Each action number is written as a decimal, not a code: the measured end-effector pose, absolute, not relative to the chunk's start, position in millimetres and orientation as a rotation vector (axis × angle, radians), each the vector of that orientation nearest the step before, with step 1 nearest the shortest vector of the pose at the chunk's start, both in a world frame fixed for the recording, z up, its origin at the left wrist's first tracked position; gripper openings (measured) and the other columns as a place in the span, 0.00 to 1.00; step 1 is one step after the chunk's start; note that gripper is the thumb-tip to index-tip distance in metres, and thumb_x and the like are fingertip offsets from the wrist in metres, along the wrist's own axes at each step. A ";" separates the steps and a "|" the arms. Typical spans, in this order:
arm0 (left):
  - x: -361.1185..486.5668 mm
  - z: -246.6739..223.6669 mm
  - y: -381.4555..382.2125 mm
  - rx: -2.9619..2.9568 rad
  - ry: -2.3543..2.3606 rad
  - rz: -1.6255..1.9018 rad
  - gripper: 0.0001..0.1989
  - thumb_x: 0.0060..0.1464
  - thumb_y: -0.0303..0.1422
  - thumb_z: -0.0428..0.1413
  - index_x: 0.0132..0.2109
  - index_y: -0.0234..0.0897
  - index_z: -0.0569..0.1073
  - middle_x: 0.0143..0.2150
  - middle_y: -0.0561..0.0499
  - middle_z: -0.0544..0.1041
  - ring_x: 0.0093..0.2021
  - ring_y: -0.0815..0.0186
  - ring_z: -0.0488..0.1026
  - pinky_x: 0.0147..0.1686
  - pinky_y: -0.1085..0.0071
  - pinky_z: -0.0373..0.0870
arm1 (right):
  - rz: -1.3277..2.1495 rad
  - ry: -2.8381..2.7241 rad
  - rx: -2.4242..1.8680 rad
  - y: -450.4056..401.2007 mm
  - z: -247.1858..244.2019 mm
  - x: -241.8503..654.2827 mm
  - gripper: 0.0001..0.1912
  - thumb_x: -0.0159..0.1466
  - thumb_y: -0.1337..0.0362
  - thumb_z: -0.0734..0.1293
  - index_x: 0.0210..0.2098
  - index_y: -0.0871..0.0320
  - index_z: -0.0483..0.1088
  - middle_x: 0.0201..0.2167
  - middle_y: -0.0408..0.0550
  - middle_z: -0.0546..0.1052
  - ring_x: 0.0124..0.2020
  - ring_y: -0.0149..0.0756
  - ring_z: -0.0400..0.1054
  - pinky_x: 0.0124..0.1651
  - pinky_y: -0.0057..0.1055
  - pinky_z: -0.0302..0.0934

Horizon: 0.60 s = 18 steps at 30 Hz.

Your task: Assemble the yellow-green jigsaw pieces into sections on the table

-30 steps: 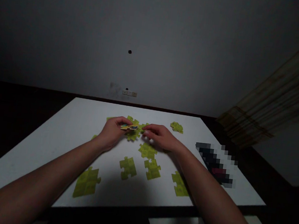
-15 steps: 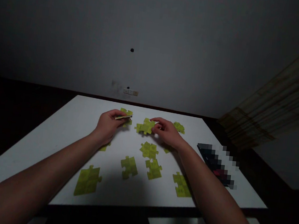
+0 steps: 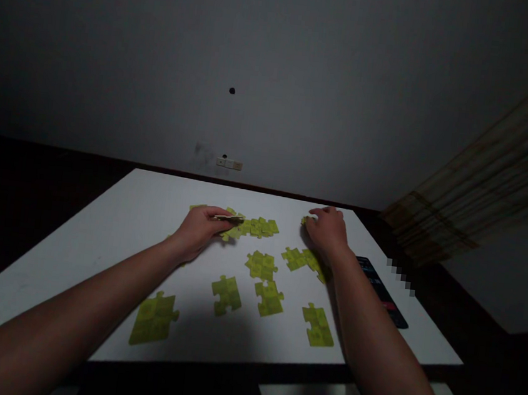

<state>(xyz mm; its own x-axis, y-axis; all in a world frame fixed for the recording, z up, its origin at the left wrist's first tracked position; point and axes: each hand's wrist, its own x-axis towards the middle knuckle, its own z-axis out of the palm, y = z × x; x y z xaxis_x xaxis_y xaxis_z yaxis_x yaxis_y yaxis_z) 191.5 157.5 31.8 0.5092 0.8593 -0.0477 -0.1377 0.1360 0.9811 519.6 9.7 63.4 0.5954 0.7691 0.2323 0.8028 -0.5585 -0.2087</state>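
My left hand (image 3: 200, 231) is closed on a thin puzzle piece (image 3: 228, 218), seen nearly edge-on above other green pieces. My right hand (image 3: 328, 230) is at the right back, its fingers curled at a green piece (image 3: 305, 220) that it mostly hides; whether it grips the piece cannot be made out. Between the hands lies an overlapping group of green pieces (image 3: 261, 227). Nearer the middle are a green piece (image 3: 261, 265), another just below it (image 3: 269, 298) and one to its left (image 3: 226, 295). Two more touch or overlap beside my right wrist (image 3: 295, 258).
A large green piece (image 3: 155, 319) lies at the front left of the white table (image 3: 79, 253), and another (image 3: 318, 326) at the front right. A dark phone (image 3: 387, 301) rests beyond my right forearm. Behind the table is a grey wall with a socket strip (image 3: 228, 163).
My right hand has moved right, away from the pieces in the middle, which now lie on the table. My left hand has shifted slightly right and nearer, still holding its piece.
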 end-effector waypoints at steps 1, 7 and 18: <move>191.1 32.9 156.6 1.228 0.740 0.814 0.15 0.40 0.31 0.80 0.39 0.38 0.91 0.39 0.44 0.91 0.37 0.61 0.83 0.38 0.65 0.80 | -0.110 -1.374 -2.349 12.5 63.5 510.9 0.22 0.77 0.62 0.70 0.66 0.59 0.87 0.67 0.69 0.82 0.71 0.63 0.73 0.74 0.51 0.66; 190.2 35.3 147.0 1.371 0.655 0.642 0.12 0.44 0.36 0.79 0.37 0.39 0.91 0.35 0.44 0.89 0.33 0.59 0.82 0.35 0.65 0.75 | 0.542 -1.667 -1.448 21.4 59.7 434.3 0.21 0.74 0.47 0.79 0.62 0.45 0.87 0.53 0.52 0.88 0.51 0.50 0.80 0.58 0.46 0.74; 189.0 34.5 145.7 1.316 0.648 0.587 0.33 0.46 0.36 0.82 0.61 0.39 0.89 0.40 0.45 0.90 0.34 0.57 0.86 0.37 0.63 0.82 | 0.698 -1.304 -1.432 36.4 40.7 452.8 0.26 0.65 0.42 0.82 0.54 0.50 0.82 0.33 0.41 0.80 0.34 0.39 0.72 0.43 0.39 0.69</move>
